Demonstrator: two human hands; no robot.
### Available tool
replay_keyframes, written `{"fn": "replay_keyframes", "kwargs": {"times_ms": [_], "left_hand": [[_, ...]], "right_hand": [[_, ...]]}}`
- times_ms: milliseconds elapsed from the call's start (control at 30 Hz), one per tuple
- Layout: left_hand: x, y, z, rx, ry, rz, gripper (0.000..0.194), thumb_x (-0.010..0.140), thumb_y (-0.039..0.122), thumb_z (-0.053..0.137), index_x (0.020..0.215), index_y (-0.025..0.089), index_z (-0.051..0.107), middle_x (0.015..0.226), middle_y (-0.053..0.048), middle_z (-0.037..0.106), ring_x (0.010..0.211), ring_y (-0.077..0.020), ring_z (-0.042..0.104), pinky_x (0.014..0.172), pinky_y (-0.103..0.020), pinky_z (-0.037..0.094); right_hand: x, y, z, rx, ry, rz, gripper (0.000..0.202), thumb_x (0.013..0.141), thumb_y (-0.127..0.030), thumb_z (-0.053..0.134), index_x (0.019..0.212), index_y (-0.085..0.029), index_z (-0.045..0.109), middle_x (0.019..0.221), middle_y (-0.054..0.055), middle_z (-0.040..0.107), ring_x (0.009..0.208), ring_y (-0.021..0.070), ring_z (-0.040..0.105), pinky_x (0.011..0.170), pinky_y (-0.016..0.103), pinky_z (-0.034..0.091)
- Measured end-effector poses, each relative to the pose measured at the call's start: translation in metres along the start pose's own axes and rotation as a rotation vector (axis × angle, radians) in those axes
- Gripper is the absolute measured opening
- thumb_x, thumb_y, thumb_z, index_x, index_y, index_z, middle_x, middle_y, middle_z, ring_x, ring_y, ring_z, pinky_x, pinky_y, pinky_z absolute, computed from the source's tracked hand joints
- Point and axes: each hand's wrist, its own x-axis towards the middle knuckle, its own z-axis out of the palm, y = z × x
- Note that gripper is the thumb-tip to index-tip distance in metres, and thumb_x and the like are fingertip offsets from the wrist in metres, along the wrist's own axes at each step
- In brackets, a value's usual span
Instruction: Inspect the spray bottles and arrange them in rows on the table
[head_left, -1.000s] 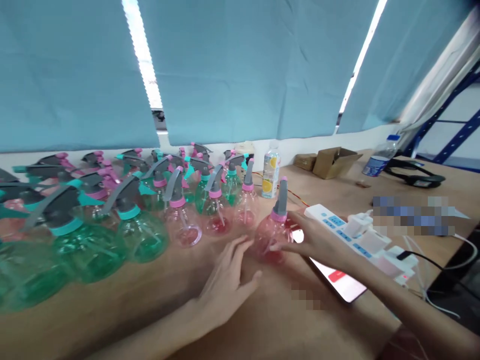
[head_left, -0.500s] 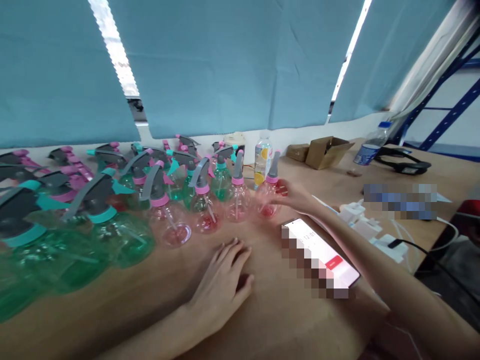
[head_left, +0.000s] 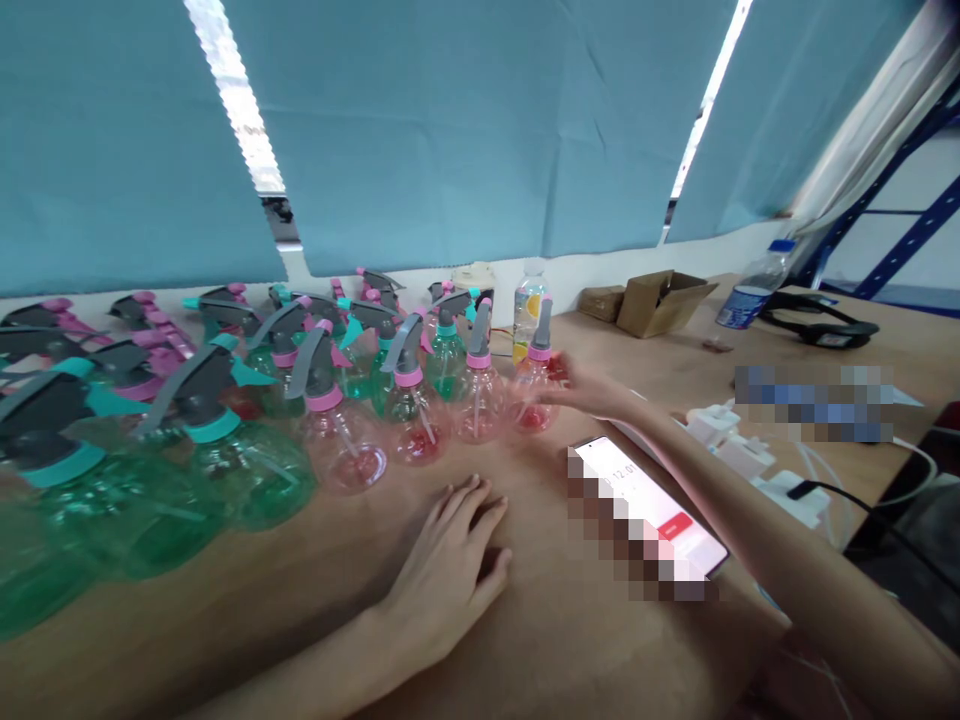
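Note:
My right hand (head_left: 574,388) is curled round the side of a clear pink spray bottle (head_left: 535,408), which stands upright at the right end of the front row. My left hand (head_left: 457,545) lies on the brown table (head_left: 570,640) with fingers spread and nothing held. Beyond its fingertips stand more pink-collared bottles, among them one with a grey trigger (head_left: 480,405) and another (head_left: 417,425). Green spray bottles (head_left: 251,470) with turquoise collars fill the left side. A lit phone (head_left: 649,510) lies under my right forearm's left side.
A lemon-print bottle (head_left: 527,310) stands behind the row. Farther right are an open cardboard box (head_left: 664,303), a blue-capped bottle (head_left: 756,288), a black strap-like object (head_left: 821,322) and white chargers (head_left: 742,452) with cables. A blue curtain (head_left: 450,130) hangs behind.
The pink bottle at my right hand now stands slightly more to the left, close to its neighbour, and my right hand has moved with it. My left hand stays flat on the table.

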Motion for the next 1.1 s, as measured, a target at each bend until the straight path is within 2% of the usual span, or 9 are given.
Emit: {"fn": "replay_keyframes", "kwargs": {"times_ms": [200,333,433,567,667,700,800,933,1100], "left_hand": [[0.0,0.001,-0.002,-0.027,-0.02,-0.004,0.04,0.089,0.025,0.051,0.127,0.011,0.054,0.137,-0.017,0.051,0.131,-0.0332,0.041,0.105,-0.057,0.035],[-0.001,0.001,-0.002,-0.025,-0.021,-0.007,0.041,0.089,0.024,0.051,0.127,0.011,0.054,0.137,-0.017,0.051,0.131,-0.0328,0.041,0.106,-0.056,0.034],[-0.001,0.0,0.0,-0.029,-0.007,0.0,0.041,0.089,0.024,0.051,0.128,0.011,0.053,0.136,-0.017,0.051,0.131,-0.0327,0.041,0.106,-0.055,0.035],[-0.003,0.001,0.001,-0.028,-0.01,0.009,0.042,0.09,0.025,0.051,0.129,0.01,0.052,0.137,-0.018,0.05,0.131,-0.0325,0.04,0.106,-0.055,0.035],[-0.013,0.0,-0.003,-0.031,-0.021,0.002,0.043,0.09,0.025,0.052,0.13,0.01,0.051,0.138,-0.019,0.049,0.131,-0.0328,0.04,0.105,-0.054,0.036],[-0.019,-0.001,-0.005,-0.029,-0.02,-0.004,0.043,0.089,0.024,0.053,0.129,0.01,0.051,0.138,-0.019,0.049,0.131,-0.0332,0.041,0.104,-0.054,0.037],[-0.047,-0.008,-0.013,-0.007,-0.005,-0.034,0.039,0.087,0.021,0.055,0.125,0.012,0.054,0.136,-0.018,0.051,0.128,-0.0333,0.044,0.104,-0.054,0.038],[-0.106,-0.027,-0.03,0.007,0.044,-0.13,0.035,0.089,0.02,0.052,0.124,0.019,0.054,0.134,-0.012,0.053,0.126,-0.03,0.046,0.104,-0.052,0.039],[-0.194,-0.052,-0.061,0.019,0.098,-0.316,0.034,0.091,0.023,0.049,0.125,0.021,0.053,0.132,-0.01,0.056,0.123,-0.0275,0.05,0.102,-0.047,0.042]], "right_hand": [[-0.001,-0.001,0.0,-0.033,0.014,-0.013,0.054,0.073,-0.043,0.071,0.119,-0.021,0.052,0.116,0.01,0.063,0.106,0.0289,0.06,0.092,0.046,0.046],[-0.009,-0.002,0.0,-0.066,0.053,0.017,0.068,0.069,-0.045,0.073,0.127,-0.02,0.048,0.125,0.013,0.06,0.114,0.0329,0.056,0.094,0.047,0.044],[-0.029,-0.008,-0.002,-0.111,0.122,0.081,0.088,0.066,-0.05,0.074,0.138,-0.017,0.037,0.136,0.021,0.05,0.12,0.0409,0.05,0.095,0.055,0.042],[-0.076,-0.035,0.008,-0.165,0.203,0.1,0.08,0.076,-0.052,0.065,0.14,-0.014,0.034,0.136,0.023,0.049,0.123,0.0416,0.048,0.094,0.058,0.041],[-0.108,-0.069,0.036,-0.201,0.143,-0.026,0.057,0.081,-0.048,0.061,0.13,-0.02,0.048,0.118,0.015,0.063,0.111,0.036,0.058,0.088,0.052,0.049],[-0.114,-0.08,0.048,-0.197,0.088,-0.084,0.047,0.083,-0.047,0.06,0.123,-0.023,0.053,0.113,0.012,0.066,0.106,0.0333,0.062,0.086,0.05,0.05],[-0.121,-0.108,0.091,-0.112,-0.16,-0.279,0.025,0.09,-0.036,0.055,0.112,-0.025,0.061,0.119,0.008,0.064,0.107,0.025,0.062,0.091,0.042,0.05],[-0.113,-0.134,0.145,-0.016,-0.34,-0.471,0.026,0.092,-0.03,0.053,0.116,-0.023,0.059,0.121,0.007,0.064,0.111,0.0212,0.059,0.098,0.039,0.046],[-0.103,-0.177,0.201,0.084,-0.437,-0.606,0.026,0.093,-0.025,0.051,0.117,-0.024,0.059,0.121,0.006,0.065,0.113,0.0198,0.059,0.099,0.04,0.045]]}}
